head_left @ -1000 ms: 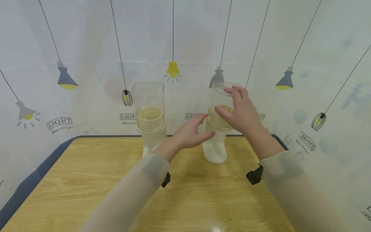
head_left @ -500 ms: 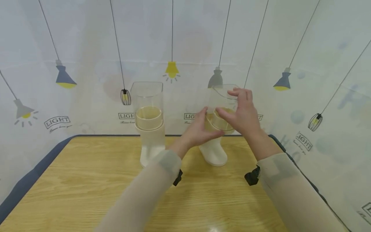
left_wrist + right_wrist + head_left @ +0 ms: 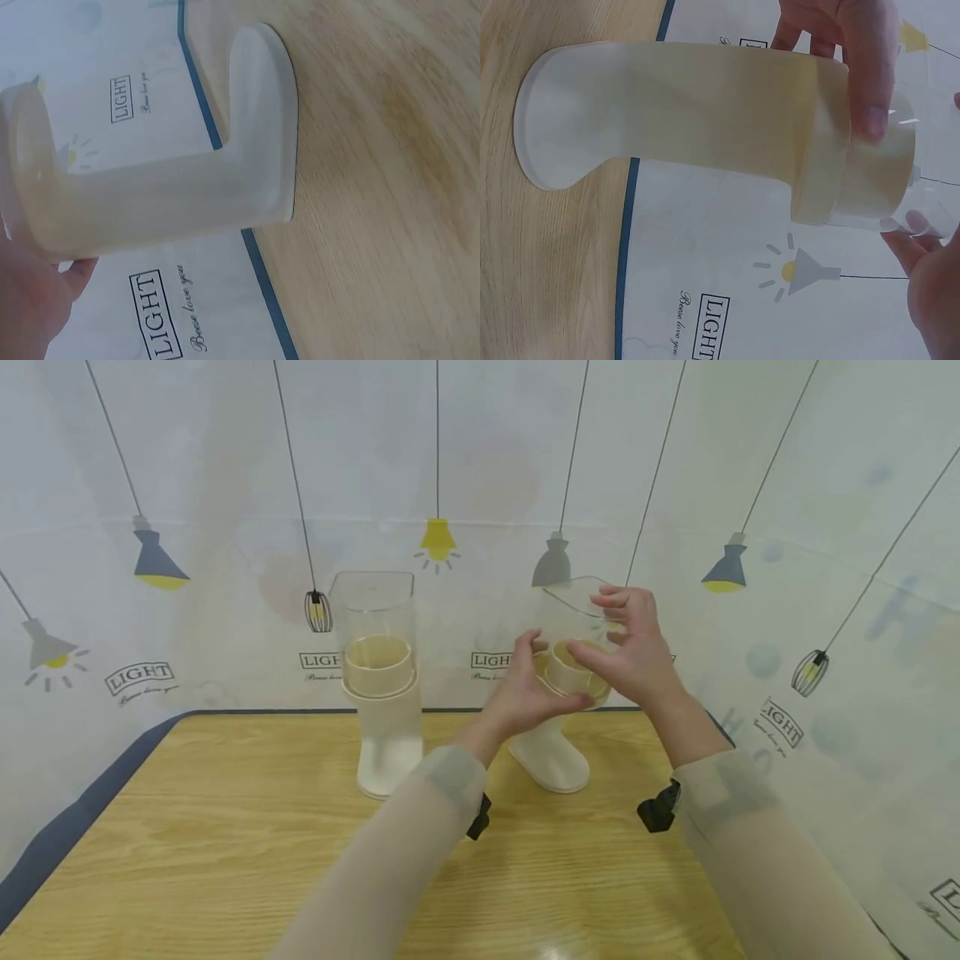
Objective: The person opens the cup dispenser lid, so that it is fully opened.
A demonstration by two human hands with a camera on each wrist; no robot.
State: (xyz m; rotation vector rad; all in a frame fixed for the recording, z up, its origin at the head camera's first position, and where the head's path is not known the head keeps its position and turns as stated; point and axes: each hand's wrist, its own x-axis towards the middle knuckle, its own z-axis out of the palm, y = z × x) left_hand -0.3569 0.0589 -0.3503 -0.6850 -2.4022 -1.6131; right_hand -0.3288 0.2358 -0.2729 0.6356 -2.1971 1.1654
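Observation:
Two white boot-shaped stands, each topped by a clear cup, are on the table. My left hand (image 3: 525, 689) grips the lower part of the right one's clear cup (image 3: 566, 618), its thumb across the front just above the white boot-shaped base (image 3: 553, 760). Higher up, my right hand (image 3: 628, 647) holds the same cup from the right with bent fingers and thumb. In the right wrist view the left thumb (image 3: 874, 120) presses the clear wall over a cream inner ring (image 3: 889, 172). The base's sole (image 3: 289, 127) rests on the wood in the left wrist view.
The other boot-shaped stand (image 3: 390, 743) with its clear cup (image 3: 375, 618) is upright to the left, apart from both hands. The wood table (image 3: 225, 827) has a dark blue edge at the back, where a printed lamp-pattern cloth (image 3: 480, 460) hangs.
My left hand has moved right and closed round the lower clear cup. The right-hand boot stand has turned slightly and its cup rim now slants. My right hand has shifted a little along the cup.

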